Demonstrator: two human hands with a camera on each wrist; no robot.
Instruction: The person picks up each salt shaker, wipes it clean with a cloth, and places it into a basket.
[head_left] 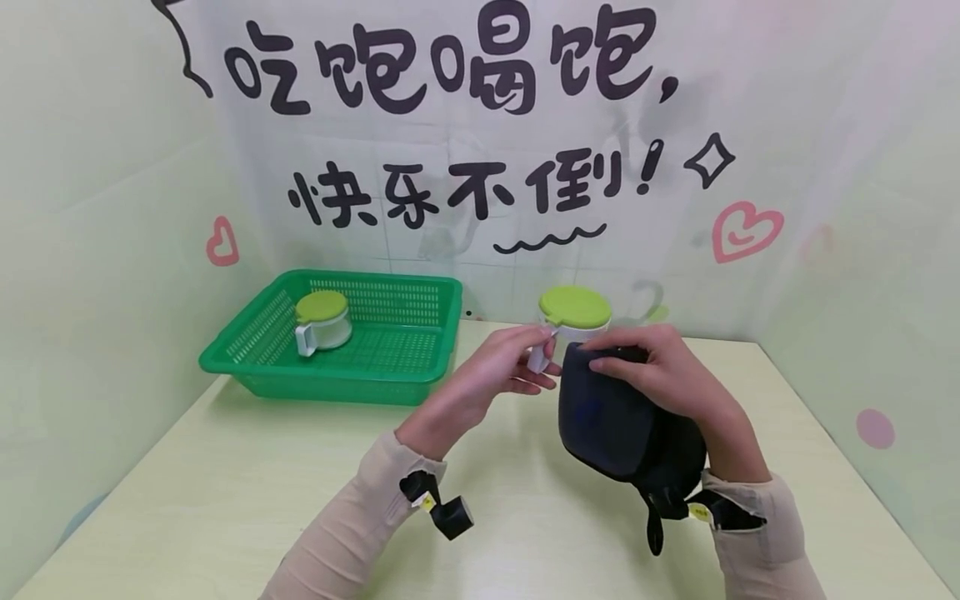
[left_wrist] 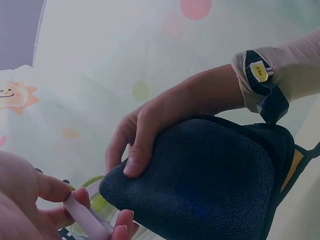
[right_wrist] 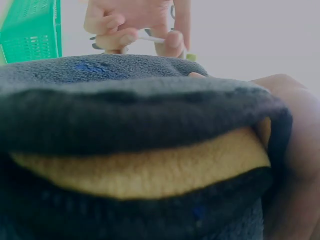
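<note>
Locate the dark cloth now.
In the head view, the dark cloth is right of centre, gripped by the right hand, just below the jar the left hand holds.

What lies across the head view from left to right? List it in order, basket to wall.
Green basket → left hand → lidded jar pinched by its handle → dark cloth → right hand → round spot on the side wall.

Basket [head_left: 330,389] left (jar [head_left: 332,328] inside), cloth [head_left: 606,412] right
</note>
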